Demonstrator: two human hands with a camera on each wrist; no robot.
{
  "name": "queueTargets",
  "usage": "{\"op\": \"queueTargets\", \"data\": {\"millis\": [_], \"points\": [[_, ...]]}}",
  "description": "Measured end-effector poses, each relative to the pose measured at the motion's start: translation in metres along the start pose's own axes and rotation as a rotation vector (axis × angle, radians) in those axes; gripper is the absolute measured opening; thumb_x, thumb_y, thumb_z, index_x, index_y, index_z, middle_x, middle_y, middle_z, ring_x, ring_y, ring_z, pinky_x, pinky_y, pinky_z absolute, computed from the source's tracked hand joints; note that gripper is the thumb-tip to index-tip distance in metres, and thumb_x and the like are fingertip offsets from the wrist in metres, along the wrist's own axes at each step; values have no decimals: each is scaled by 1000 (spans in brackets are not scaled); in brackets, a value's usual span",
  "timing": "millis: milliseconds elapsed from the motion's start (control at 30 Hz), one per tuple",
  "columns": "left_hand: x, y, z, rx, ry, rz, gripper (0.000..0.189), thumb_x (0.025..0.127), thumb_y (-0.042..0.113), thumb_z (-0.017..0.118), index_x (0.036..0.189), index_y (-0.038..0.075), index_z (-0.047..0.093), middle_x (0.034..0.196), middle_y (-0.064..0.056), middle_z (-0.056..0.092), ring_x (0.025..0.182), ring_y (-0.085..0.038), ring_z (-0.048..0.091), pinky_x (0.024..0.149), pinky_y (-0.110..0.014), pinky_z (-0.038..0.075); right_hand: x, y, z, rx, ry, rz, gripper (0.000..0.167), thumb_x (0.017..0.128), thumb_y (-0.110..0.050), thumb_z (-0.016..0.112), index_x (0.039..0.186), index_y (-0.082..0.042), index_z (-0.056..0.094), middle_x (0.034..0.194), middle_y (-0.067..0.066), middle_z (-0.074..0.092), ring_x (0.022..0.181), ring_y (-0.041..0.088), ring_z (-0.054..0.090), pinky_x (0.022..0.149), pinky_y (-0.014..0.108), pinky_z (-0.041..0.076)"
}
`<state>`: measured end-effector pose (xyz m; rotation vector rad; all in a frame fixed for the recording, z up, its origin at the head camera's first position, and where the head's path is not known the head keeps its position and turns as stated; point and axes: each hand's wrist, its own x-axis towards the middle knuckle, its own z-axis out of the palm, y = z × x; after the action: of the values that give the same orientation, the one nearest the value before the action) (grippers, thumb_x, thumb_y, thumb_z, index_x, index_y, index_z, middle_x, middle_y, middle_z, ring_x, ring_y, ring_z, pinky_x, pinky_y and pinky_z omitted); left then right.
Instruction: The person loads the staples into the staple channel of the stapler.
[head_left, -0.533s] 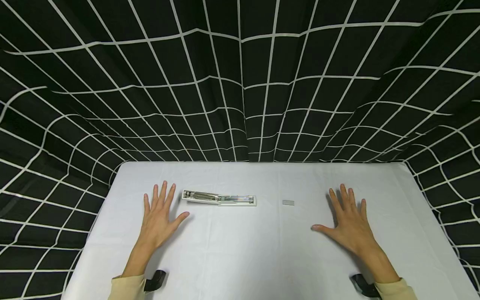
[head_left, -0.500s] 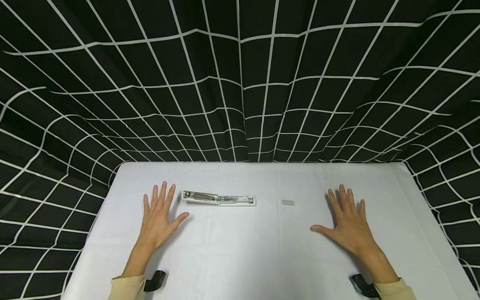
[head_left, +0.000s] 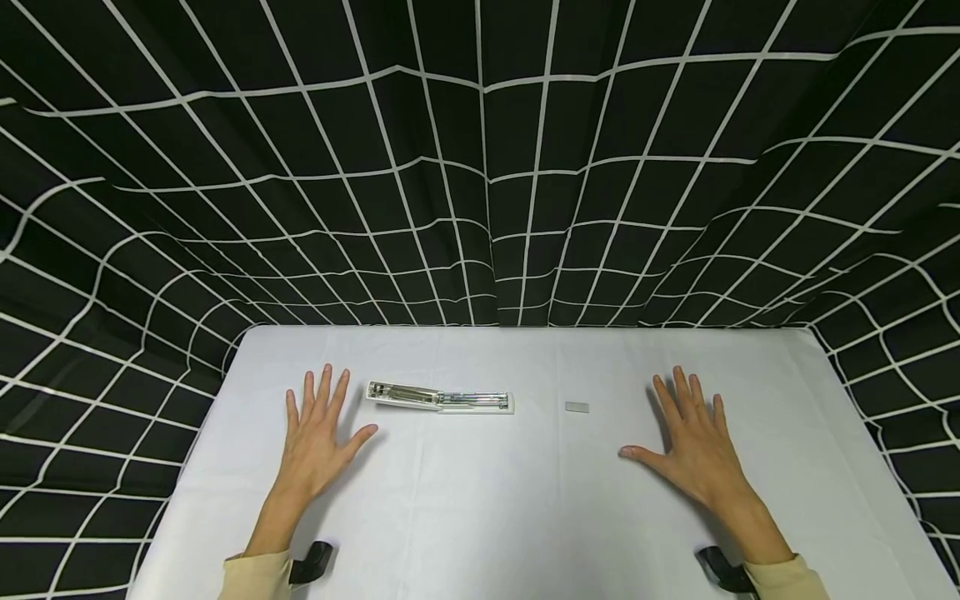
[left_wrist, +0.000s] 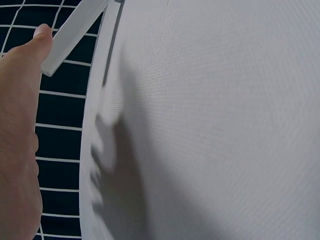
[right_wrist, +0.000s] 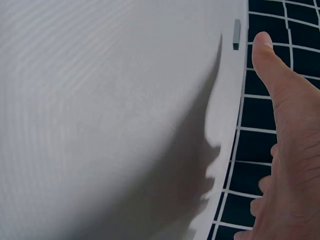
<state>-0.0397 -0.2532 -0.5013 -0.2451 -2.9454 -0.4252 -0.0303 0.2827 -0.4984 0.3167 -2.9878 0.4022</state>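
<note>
Right hand [head_left: 703, 461] nudged toward open stapler [head_left: 441, 401]; left hand [head_left: 311, 450] unmoved, left of it. Both over tabletop [head_left: 480, 500], fingers spread wide, holding nothing. Left wrist view, unlike head, clearly shows stapler's left half tilted upward. Gray strip [head_left: 577, 407] right of stapler.

Light from above brightens a white tabletop [head_left: 480, 508], casting soft shadows [right_wrist: 170, 185] (jagged in both wrist views), where the table edge [left_wrist: 87, 165] bows with distortion.
</note>
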Motion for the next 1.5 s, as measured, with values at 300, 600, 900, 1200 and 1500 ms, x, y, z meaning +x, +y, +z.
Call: {"op": "queueTargets", "data": {"millis": [300, 600, 900, 1200, 1500], "points": [[-1, 0, 0, -13, 2, -12, 93, 89, 64, 57, 159, 20, 14, 163, -15, 9, 149, -38, -1, 119, -59, -8, 4, -2, 1, 18, 31, -25, 110, 73, -65, 74, 153, -5, 29, 157, 24, 25, 146, 42, 15, 121, 58, 10], [0, 2, -2, -49, 17, -18, 89, 90, 60, 58, 158, 19, 16, 163, -14, 9, 150, -36, -1, 119, -61, -3, 7, -4, 0, 61, 41, -24, 103, 76, -60, 75, 150, -1, 34, 154, 27, 30, 145, 43, 19, 121, 56, 14], [2, 4, -5, -139, 52, -31, 83, 93, 51, 60, 158, 20, 19, 161, -17, 17, 150, -34, 6, 120, -60, 7, 13, -9, -1, 111, 71, -64, 93, 76, -51, 79, 144, 2, 43, 151, 27, 35, 142, 45, 25, 117, 57, 23], [6, 11, -3, -329, 61, -63, 77, 96, 37, 63, 157, 15, 22, 160, -17, 22, 143, -42, 25, 110, -65, 28, 19, -21, 2, 181, 145, -142, 82, 67, -28, 90, 136, 0, 54, 139, 22, 53, 131, 41, 44, 103, 58, 39], [7, 24, -4, -829, 24, -134, 66, 99, 17, 60, 154, 8, 26, 155, -21, 31, 136, -42, 39, 109, -52, 41, 28, -43, 12, 377, 162, -111, 61, 73, -11, 86, 128, -4, 62, 124, 13, 64, 116, 34, 59, 96, 48, 50]]}}
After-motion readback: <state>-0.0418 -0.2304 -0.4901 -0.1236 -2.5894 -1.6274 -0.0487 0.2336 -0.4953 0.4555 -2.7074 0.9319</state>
